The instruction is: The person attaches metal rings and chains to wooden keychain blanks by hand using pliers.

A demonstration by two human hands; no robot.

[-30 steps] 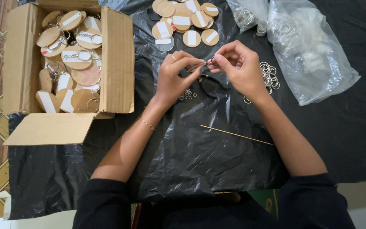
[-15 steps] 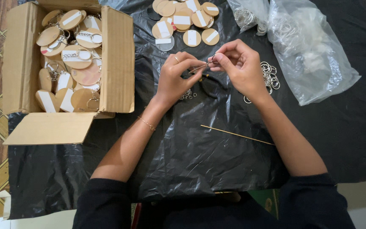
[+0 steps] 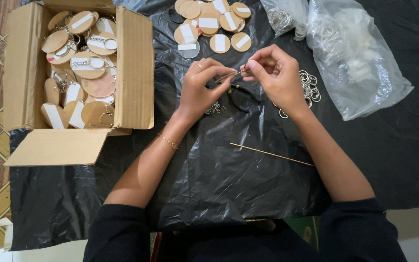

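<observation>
Both hands sit almost where they were half a second ago, with only a slight shift of the fingertips toward each other over the black plastic sheet (image 3: 219, 184).

Head view: the left hand (image 3: 202, 87) and the right hand (image 3: 277, 73) meet at their fingertips above the middle of the sheet. Between them they pinch a small metal keyring part (image 3: 233, 73); it is too small to tell whether it is a ring or a short chain. The left hand's thumb and forefinger are closed on one end, the right hand's thumb and forefinger on the other. A thin bracelet (image 3: 169, 141) circles the left wrist.

Just below the hands lies a dark pair of pliers (image 3: 241, 97), with a small heap of chain links (image 3: 214, 107) beside it. A loose cluster of metal split rings (image 3: 309, 87) lies just right of the right hand, next to a clear plastic bag (image 3: 360, 63). A thin wooden stick (image 3: 270, 154) lies between the forearms. Round wooden discs (image 3: 209, 24) with white labels are piled beyond the hands. An open cardboard box (image 3: 134, 73) at the left holds more such discs fitted with chains
</observation>
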